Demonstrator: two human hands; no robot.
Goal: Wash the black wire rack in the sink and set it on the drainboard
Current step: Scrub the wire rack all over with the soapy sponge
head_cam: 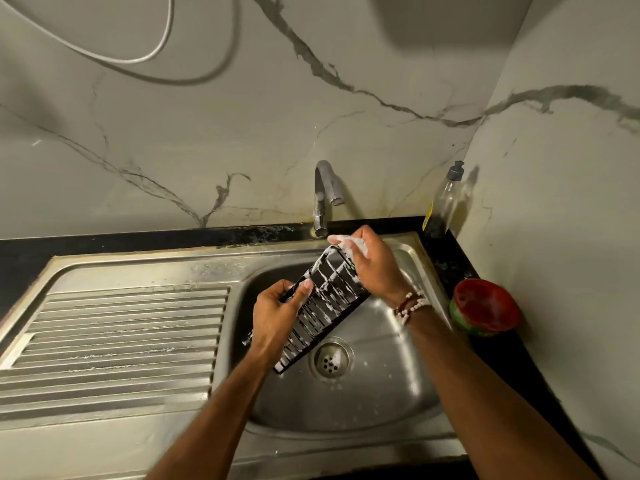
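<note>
Both hands on soapy rack (323, 308) over sink (408, 258): left hand (277, 315) grips edge, right hand (369, 263) clutches foamy scrubber at far end.

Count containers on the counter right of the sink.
2. A clear pump bottle stands in the back corner by the wall; a red and green tub sits nearer, beside the sink basin rim. The right forearm could hide something smaller along that edge.

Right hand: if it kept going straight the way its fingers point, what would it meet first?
The right hand points up-left toward the back of the sink; the faucet base looks first in line, though depth is unclear. It is rubbing foam on the black wire rack.
</note>
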